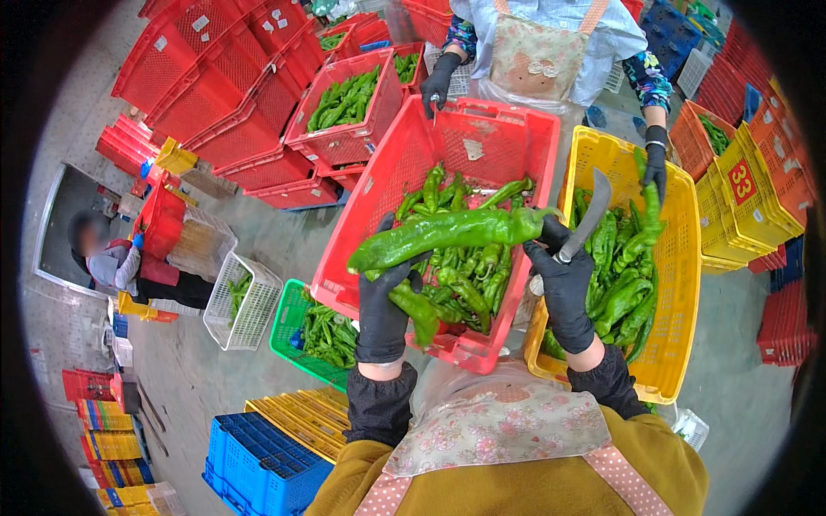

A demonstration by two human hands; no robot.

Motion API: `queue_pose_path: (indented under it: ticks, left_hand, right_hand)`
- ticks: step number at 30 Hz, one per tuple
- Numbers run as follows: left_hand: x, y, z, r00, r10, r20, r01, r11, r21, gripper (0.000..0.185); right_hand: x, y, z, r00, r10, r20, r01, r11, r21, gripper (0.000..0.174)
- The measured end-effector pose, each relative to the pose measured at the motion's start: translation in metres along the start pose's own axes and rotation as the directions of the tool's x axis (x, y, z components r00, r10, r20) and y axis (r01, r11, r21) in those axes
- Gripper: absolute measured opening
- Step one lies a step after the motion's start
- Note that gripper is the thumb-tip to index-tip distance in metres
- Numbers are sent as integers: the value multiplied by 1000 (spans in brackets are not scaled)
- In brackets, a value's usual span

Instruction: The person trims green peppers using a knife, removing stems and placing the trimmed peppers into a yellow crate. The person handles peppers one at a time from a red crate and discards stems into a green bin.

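Black gloves cover both hands. My left hand grips long green peppers over the red plastic crate: a large glossy pepper lies across its fingers, and a curved one hangs below. My right hand holds a knife with a curved blade, pointing up, and its fingers are at the stem end of the large pepper. Many smaller green peppers lie in the red crate. At the right stands a yellow crate with more green peppers.
Across the crates a co-worker in a flowered apron holds a small blade in one gloved hand and peppers in the other. Stacked red crates stand upper left, a green crate and blue crates lower left. Another person stands far left.
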State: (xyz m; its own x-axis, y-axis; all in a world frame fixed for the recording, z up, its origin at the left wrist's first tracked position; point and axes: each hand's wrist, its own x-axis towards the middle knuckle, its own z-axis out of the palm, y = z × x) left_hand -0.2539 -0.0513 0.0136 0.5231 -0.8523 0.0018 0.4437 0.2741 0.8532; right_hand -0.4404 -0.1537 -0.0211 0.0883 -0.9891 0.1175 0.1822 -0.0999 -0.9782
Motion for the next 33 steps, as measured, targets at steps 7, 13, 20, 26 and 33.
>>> queue_pose_path:
  ticks: [7, 13, 20, 26, 33]
  left_hand:
    - [-10, -11, 7, 999, 34, -20, -35, 997, -70, 50]
    - [-14, -14, 8, 997, 66, -34, -64, 996, 61, 46]
    - [-17, -21, 34, 891, 438, -119, -387, 870, 304, 47]
    - [-9, -28, 11, 853, 515, -83, -385, 729, 566, 29]
    - [7, -28, -9, 905, 377, -195, -232, 825, 515, 22]
  right_hand:
    - [-8, -3, -17, 993, -45, 108, 50, 998, -36, 45]
    - [-21, -15, -30, 971, -101, 215, 117, 991, -65, 50]
    - [-31, 13, -51, 943, 293, 157, -272, 952, -139, 26]
    - [-40, 13, -59, 923, 332, 195, -307, 940, -147, 26]
    - [-47, 6, -62, 923, 258, 285, -187, 949, -253, 25]
